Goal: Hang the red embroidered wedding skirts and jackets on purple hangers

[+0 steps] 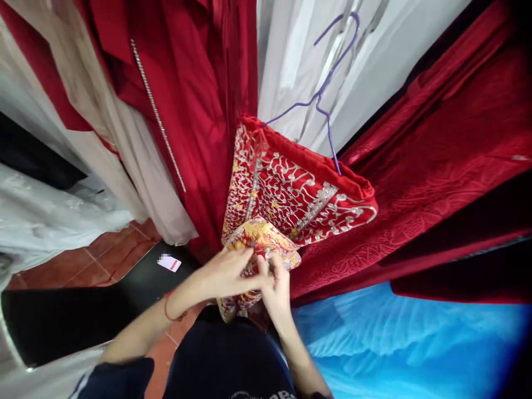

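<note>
A red garment (286, 183) with silver and gold embroidery hangs on a purple wire hanger (325, 88). Its lower part is a red-and-gold patterned fabric (261, 230), folded up in front of me. My left hand (228, 271) is closed at the near edge of this fabric, its fingertips at the red middle of the fold. Close beside it, my right hand (275, 282) has thumb and fingers pinched at the same spot. The two hands nearly touch. Whatever small detail lies between the fingertips is too blurred to make out.
Dark red dresses (178, 83) and pale gowns (141, 149) hang at left. White fabric (291, 50) hangs behind the hanger. To the right are a patterned red dress (436, 149) and a blue gown (394, 343). A white card (169, 262) lies on a black surface (141, 282) above the tiled floor (95, 260).
</note>
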`<action>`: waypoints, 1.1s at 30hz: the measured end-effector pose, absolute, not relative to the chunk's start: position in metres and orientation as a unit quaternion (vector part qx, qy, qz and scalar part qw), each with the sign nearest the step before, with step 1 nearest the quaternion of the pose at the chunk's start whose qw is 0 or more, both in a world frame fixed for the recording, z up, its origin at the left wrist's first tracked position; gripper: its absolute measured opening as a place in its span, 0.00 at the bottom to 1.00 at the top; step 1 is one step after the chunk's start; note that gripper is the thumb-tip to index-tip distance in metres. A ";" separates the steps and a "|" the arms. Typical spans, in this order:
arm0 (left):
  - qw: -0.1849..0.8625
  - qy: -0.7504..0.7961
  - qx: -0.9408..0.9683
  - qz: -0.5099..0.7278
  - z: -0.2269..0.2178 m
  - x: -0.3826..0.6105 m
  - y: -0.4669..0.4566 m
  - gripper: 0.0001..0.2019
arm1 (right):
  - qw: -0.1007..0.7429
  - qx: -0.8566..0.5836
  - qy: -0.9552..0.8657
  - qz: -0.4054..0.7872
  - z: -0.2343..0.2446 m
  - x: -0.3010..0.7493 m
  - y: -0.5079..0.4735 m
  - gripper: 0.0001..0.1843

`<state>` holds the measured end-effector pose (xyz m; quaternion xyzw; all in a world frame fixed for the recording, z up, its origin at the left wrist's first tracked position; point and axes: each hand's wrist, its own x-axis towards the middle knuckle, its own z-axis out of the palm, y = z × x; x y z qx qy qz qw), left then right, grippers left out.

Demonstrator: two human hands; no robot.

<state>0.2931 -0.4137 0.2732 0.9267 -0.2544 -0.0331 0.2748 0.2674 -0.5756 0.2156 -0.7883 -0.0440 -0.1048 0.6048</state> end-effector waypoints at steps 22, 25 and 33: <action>0.254 0.088 0.956 0.115 0.238 0.190 -0.250 0.17 | 0.393 -0.893 -0.210 -0.061 0.103 0.210 -0.477 0.45; 0.291 0.042 0.946 0.140 0.246 0.158 -0.237 0.15 | 0.380 -0.906 -0.176 0.066 0.051 0.205 -0.467 0.54; 0.371 -0.116 0.921 0.033 0.238 0.083 -0.199 0.14 | 0.341 -0.863 -0.339 0.154 0.048 0.240 -0.420 0.20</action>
